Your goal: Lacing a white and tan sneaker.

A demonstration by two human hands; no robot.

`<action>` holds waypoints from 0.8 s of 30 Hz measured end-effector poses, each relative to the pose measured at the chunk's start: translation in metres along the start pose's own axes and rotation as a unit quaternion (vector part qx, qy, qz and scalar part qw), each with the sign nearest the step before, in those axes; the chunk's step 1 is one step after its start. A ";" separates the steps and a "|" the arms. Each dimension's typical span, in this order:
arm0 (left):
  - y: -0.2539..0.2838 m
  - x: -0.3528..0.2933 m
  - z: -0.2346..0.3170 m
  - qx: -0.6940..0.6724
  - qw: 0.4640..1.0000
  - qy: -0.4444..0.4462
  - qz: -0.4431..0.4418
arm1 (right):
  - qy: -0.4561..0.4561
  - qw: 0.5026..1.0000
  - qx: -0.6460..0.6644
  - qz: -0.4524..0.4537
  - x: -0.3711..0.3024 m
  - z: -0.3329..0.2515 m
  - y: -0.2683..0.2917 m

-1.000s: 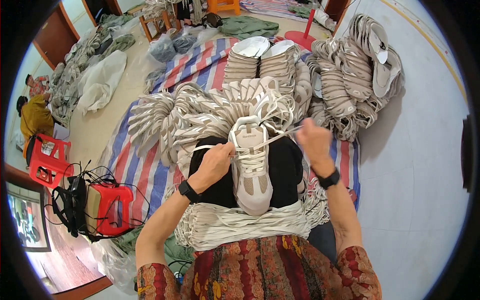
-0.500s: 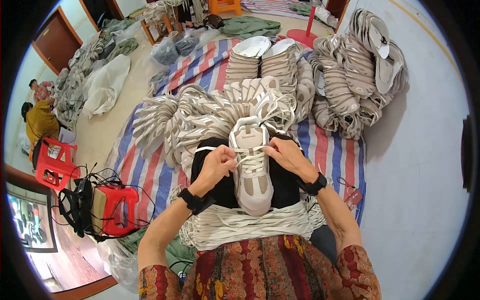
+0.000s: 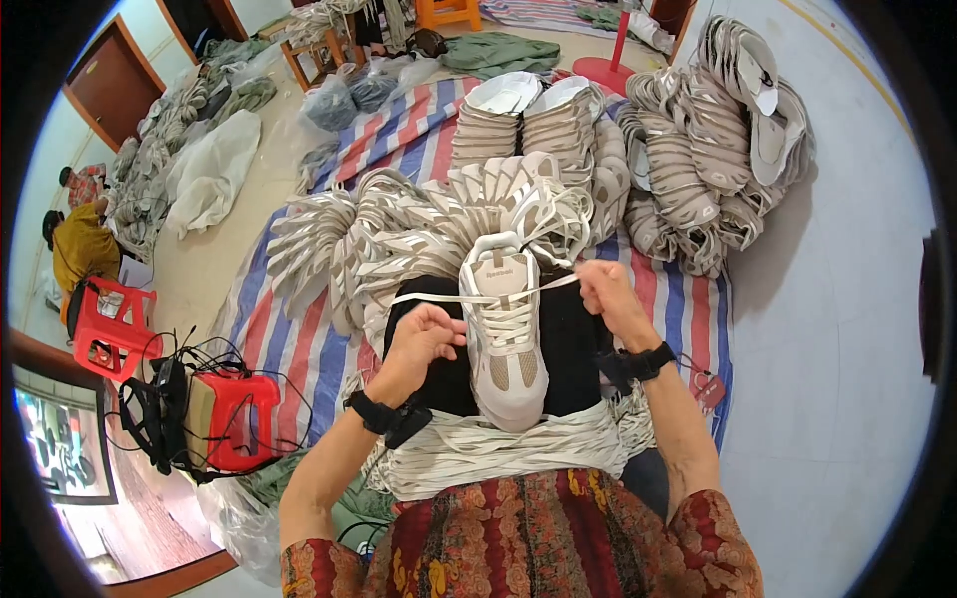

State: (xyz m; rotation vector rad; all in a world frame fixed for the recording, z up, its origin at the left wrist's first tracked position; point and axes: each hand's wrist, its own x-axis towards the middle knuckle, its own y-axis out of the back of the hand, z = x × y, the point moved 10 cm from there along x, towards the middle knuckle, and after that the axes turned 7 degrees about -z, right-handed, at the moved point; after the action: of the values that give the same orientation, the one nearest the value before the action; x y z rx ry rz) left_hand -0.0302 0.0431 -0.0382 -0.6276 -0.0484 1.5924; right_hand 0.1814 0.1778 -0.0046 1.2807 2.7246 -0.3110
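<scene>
A beige and white lace-up shoe upper (image 3: 508, 374) lies over my dark-trousered lap, toe toward me and tongue away. Its white shoelace (image 3: 548, 286) is threaded in crossing rows down the front. My right hand (image 3: 616, 299), right of the shoe, pinches one lace end, drawn fairly straight out from the top eyelets. My left hand (image 3: 424, 344) is beside the shoe's left edge, fingers loosely bent and apart, with nothing visible in them. The other lace end trails left across my thigh, above that hand. A thick bundle of white laces (image 3: 508, 453) rests across my lap.
Fanned rows of shoe uppers (image 3: 399, 234) lie just ahead on a striped sheet (image 3: 264, 339). Taller stacks of uppers (image 3: 698, 140) stand behind, to the right. At left are red stools (image 3: 110, 329) with black cables, and two other people (image 3: 85, 239) sit farther off.
My right hand has moved right, away from the shoe, pulling the lace end out with it. My left hand has come slightly down and away from the laces.
</scene>
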 end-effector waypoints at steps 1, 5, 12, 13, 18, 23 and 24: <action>-0.006 0.001 0.002 -0.001 1.000 0.001 -0.002 | -0.029 0.996 -0.072 -0.043 -0.002 0.007 -0.002; -0.056 -0.015 0.095 0.526 0.739 -0.417 0.051 | -0.077 0.984 -0.147 -0.067 -0.004 -0.008 -0.046; -0.086 0.008 0.078 0.644 0.643 -0.408 -0.079 | 0.109 0.911 -0.387 -0.098 0.030 -0.029 -0.075; -0.081 0.007 0.077 0.638 0.653 -0.401 -0.072 | 0.107 0.911 -0.386 -0.096 0.027 -0.024 -0.071; -0.073 0.005 0.080 0.626 0.675 -0.387 -0.056 | 0.130 0.913 -0.371 -0.111 0.018 -0.028 -0.075; -0.069 0.009 0.084 0.550 0.741 -0.376 -0.077 | 0.095 0.938 -0.312 -0.114 -0.004 -0.034 -0.079; -0.069 0.009 0.085 0.550 0.741 -0.377 -0.078 | 0.102 0.936 -0.320 -0.107 -0.010 -0.031 -0.081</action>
State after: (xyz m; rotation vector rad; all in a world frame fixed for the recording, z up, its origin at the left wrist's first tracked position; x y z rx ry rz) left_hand -0.0027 0.0892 0.0574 0.9443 0.2288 1.3131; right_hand 0.1251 0.1276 0.0386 0.8670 2.7570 0.6821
